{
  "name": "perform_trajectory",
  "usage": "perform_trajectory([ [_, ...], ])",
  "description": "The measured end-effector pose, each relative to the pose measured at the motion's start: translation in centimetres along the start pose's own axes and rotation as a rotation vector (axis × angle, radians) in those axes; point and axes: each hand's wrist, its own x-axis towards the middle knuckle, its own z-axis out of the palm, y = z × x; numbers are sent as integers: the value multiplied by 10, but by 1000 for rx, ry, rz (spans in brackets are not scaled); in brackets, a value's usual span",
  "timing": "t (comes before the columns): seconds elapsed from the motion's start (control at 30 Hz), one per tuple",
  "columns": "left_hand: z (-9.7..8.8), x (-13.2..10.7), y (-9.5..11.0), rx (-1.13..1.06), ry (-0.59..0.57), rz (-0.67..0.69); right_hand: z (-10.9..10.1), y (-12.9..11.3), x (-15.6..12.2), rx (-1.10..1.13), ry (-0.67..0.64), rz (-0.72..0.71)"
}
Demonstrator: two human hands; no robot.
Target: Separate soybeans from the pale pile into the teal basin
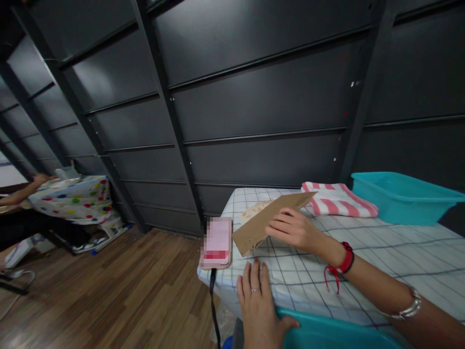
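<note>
My right hand (296, 229) rests on a brown cardboard sheet (269, 219), its fingers stretched out over the sheet's lower edge. The sheet lies tilted across a pale folded cloth (254, 209) on the checked table cover (363, 252). My left hand (259, 305) lies flat at the near edge of the table, fingers together and pointing away, thumb on the rim of a teal tub (327, 334). A ring sits on one finger. A red cord bracelet is tied round my right wrist.
A phone (217, 242) with a black cable lies at the table's left corner. A pink-and-white striped folded towel (337, 199) and a second teal bin (403, 196) sit at the back right. At far left, another person's arm reaches over a polka-dot covered table (76, 198).
</note>
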Motion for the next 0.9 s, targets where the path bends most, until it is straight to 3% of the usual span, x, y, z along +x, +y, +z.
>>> perform_trajectory([
  [0.2, -18, 7, 0, -90, -263, -40, -4, 9, 0, 51, 15, 4],
  [0.33, -31, 11, 8, -90, -367, -109, -10, 16, -3, 50, 48, 36],
  [0.6, -32, 15, 8, -92, -359, -125, 7, 9, -5, 153, 62, 71],
  [0.9, -27, 12, 5, -96, -290, -72, 5, 15, -10, 122, 64, 130],
])
